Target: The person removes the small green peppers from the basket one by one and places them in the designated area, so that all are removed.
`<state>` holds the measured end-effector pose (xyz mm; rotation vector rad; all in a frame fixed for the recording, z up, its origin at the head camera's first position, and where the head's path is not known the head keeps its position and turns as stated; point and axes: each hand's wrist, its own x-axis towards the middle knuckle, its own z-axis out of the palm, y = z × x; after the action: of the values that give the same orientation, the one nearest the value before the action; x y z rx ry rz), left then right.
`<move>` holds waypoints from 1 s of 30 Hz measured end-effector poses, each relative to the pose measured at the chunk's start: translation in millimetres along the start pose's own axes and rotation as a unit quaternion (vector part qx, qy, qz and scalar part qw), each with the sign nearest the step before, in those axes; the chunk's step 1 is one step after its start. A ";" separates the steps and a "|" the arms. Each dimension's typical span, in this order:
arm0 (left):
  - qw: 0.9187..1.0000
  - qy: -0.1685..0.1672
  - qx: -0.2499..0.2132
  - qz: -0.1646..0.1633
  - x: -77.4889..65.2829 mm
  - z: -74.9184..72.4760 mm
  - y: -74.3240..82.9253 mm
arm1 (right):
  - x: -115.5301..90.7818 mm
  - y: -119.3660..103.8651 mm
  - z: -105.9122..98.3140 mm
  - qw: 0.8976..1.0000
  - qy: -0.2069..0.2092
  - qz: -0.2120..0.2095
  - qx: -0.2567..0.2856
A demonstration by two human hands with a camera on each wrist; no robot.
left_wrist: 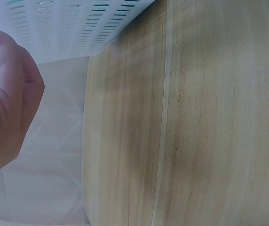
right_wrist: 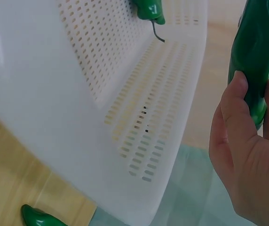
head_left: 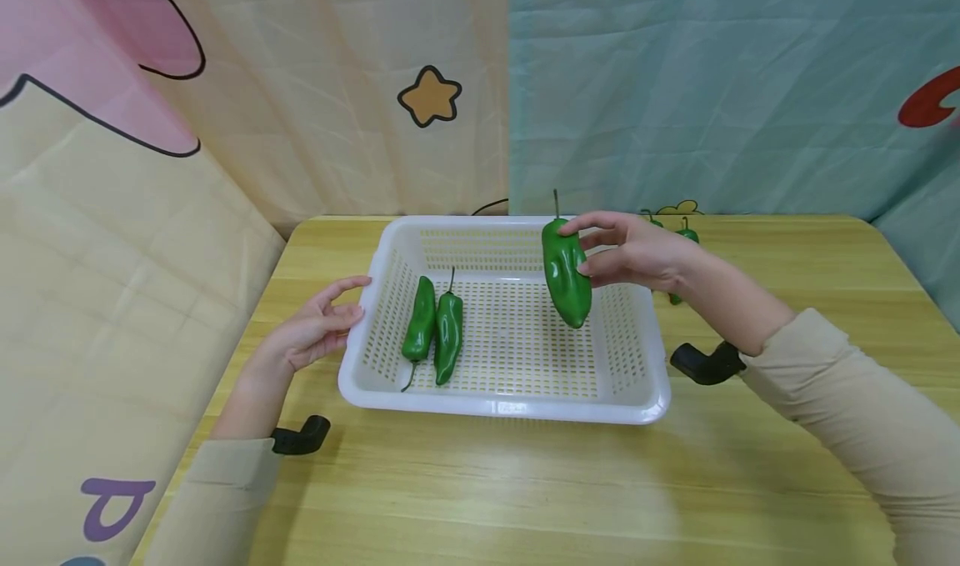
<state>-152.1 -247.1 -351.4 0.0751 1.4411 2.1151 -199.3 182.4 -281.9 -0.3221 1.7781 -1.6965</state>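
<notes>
A white perforated plastic basket [head_left: 502, 405] stands on the table. My left hand [head_left: 318, 324] holds its left rim, forefinger and thumb at the edge. Above the basket's right half, my right hand [head_left: 633, 249] grips a large green pepper [head_left: 566, 274] between thumb and fingers, stem up. In the right wrist view the fingers curl round this pepper [right_wrist: 257, 52] near one end. Two slimmer green peppers lie side by side at the basket's left, one pepper [head_left: 420, 320] stem toward me, the other pepper [head_left: 448, 337] stem away.
More green peppers [head_left: 687, 234] lie on the wooden table [head_left: 480, 491] right of the basket, partly hidden behind my right hand and wrist. A printed curtain [head_left: 337, 91] hangs behind the table. A black bracket [head_left: 705, 364] juts from the right wrist, another bracket [head_left: 302, 437] from the left.
</notes>
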 end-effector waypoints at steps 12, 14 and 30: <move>1.000 0.003 0.002 -0.003 0.7 0.1 1.7 | -9.2 -3.0 -7.6 1.000 0.022 -0.006 0.022; 1.000 0.003 0.000 -0.004 0.8 -0.1 1.7 | -10.7 -3.5 -9.2 0.999 0.022 -0.009 0.023; 1.000 0.006 0.003 -0.002 -0.4 1.0 0.2 | -20.9 1.9 -26.5 0.999 0.012 -0.027 0.032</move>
<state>-151.5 -246.5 -350.7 0.0629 1.4538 2.1118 -198.8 216.1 -279.1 -0.3244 1.7422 -1.7988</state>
